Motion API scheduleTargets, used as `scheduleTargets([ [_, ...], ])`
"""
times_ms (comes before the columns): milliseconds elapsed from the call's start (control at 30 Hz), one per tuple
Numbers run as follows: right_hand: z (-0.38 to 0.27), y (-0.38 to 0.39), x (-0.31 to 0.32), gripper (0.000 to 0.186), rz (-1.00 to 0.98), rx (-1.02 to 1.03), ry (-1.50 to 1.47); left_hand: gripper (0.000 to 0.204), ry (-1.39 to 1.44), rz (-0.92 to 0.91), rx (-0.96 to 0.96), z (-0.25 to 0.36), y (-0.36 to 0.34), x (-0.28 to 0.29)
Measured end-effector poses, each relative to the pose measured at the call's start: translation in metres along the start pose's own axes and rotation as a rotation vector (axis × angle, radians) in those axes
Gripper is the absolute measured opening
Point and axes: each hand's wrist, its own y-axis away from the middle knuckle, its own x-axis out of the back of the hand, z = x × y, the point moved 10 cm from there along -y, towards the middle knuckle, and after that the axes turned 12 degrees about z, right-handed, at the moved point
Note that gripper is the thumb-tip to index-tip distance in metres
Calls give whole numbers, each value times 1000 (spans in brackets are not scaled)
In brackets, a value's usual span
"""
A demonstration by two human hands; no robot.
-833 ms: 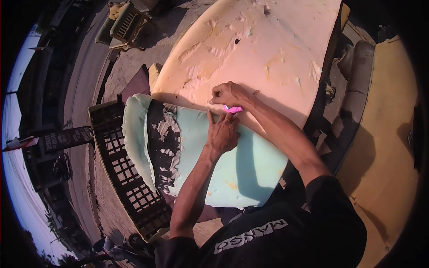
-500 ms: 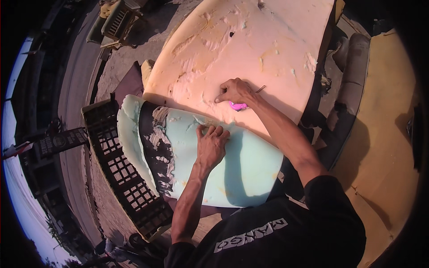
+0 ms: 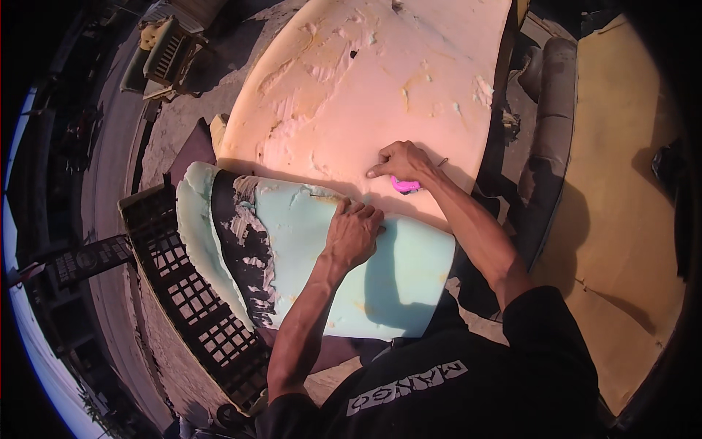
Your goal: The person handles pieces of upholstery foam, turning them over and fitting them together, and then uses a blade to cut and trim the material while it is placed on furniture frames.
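Observation:
My left hand (image 3: 355, 230) is closed over the upper edge of a pale green foam sheet (image 3: 314, 282), its fingers curled at the rim. Beyond it spreads a big peach-pink foam sheet (image 3: 380, 95) with a torn, rough surface. Just above that foam is my right hand (image 3: 406, 161), closed, with its index finger and thumb bent toward the left. A bright pink rounded object (image 3: 404, 185) shows under its palm, and a thin dark piece (image 3: 442, 161) sticks out on the wrist side. The palm hides most of this object, so its kind is unclear.
A black strip (image 3: 241, 249) with torn foam bits borders the green sheet. A dark lattice frame (image 3: 194, 293) stands to the left. To the right are a brown padded piece (image 3: 545, 132) and a large yellow foam sheet (image 3: 607, 241). A wooden chair (image 3: 172, 58) stands far left.
My right hand has moved to the right across the pink foam, the pink object moving with it. My left hand has shifted slightly right along the green edge. The view has swung a little.

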Motion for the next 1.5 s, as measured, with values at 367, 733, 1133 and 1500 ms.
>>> scheduleTargets([
  [367,37,58,30,47,-91,-125,233,62,177,-156,-145,87,-19,-22],
  [733,123,96,18,46,197,-208,-199,22,243,-208,-298,106,47,-31],
  [1133,102,122,26,44,507,-125,-102,63,-298,-56,-250,128,44,-96],
  [1500,126,151,-33,46,295,-324,-500,14,-321,-32,-412,149,32,-73],
])
